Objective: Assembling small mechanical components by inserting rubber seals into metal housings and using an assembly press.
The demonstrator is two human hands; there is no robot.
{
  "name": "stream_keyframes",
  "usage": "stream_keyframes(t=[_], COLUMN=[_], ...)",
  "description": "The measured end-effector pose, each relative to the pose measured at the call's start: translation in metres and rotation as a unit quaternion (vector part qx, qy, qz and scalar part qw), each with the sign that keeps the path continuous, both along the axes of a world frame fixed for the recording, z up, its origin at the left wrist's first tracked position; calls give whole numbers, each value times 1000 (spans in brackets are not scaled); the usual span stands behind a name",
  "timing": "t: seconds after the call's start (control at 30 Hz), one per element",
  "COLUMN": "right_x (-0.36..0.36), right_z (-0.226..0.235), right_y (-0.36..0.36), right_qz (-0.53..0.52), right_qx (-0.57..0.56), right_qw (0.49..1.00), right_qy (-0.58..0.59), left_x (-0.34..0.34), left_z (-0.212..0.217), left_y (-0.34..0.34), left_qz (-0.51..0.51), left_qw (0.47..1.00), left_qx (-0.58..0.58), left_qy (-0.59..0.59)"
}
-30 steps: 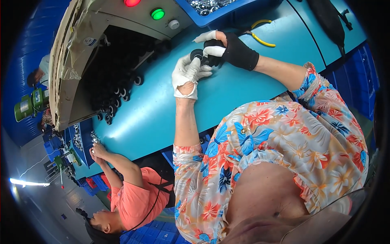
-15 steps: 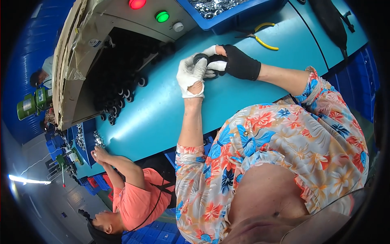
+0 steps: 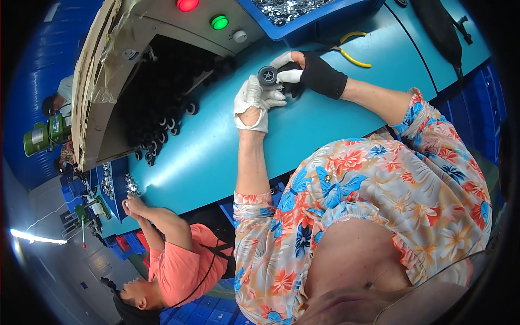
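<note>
Both hands met over the teal bench: the left hand (image 3: 254, 100) curled half-shut beside a small black wheel (image 3: 267, 75), which the right hand (image 3: 303, 73) pinched by fingertips. So light a pinch could probably let it slip and roll toward the loose wheels (image 3: 157, 135) left of the hands.

Blue parts bin (image 3: 325, 24) cut off by top edge; contents too small to tell.

Left hand (image 3: 255, 103): shifted off the part; a second ago my white-gloved fingers covered it, now they sit just below and beside it.
Small round dark wheel (image 3: 267, 75): now exposed, its hubbed face turned up toward me; earlier it was mostly hidden between my hands.
Right hand (image 3: 303, 73): white fingertips now pinch the wheel's right side.
</note>
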State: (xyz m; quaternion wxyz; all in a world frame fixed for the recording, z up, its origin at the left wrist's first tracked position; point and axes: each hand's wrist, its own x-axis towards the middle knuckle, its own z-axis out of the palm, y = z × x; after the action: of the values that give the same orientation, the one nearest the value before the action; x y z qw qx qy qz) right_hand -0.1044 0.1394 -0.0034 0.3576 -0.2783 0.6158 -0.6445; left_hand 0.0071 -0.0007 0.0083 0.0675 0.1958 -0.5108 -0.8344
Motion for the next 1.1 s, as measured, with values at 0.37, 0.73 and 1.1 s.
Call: stream_keyframes(t=[0.37,0.73,1.1], right_x=[3,-2,-62], right_z=[3,0,94], right_y=[1,1,40], right_qz=[11,4,-52], right_qx=[2,-7,-69], right_qw=[1000,999,921], right_qy=[2,42,379], left_x=[3,-4,153], left_z=[-3,-2,60], left_y=[1,0,-47], left_qz=[10,12,-181], left_qw=[1000,1000,958], left_qx=[10,26,-150], left_qy=[1,14,-164])
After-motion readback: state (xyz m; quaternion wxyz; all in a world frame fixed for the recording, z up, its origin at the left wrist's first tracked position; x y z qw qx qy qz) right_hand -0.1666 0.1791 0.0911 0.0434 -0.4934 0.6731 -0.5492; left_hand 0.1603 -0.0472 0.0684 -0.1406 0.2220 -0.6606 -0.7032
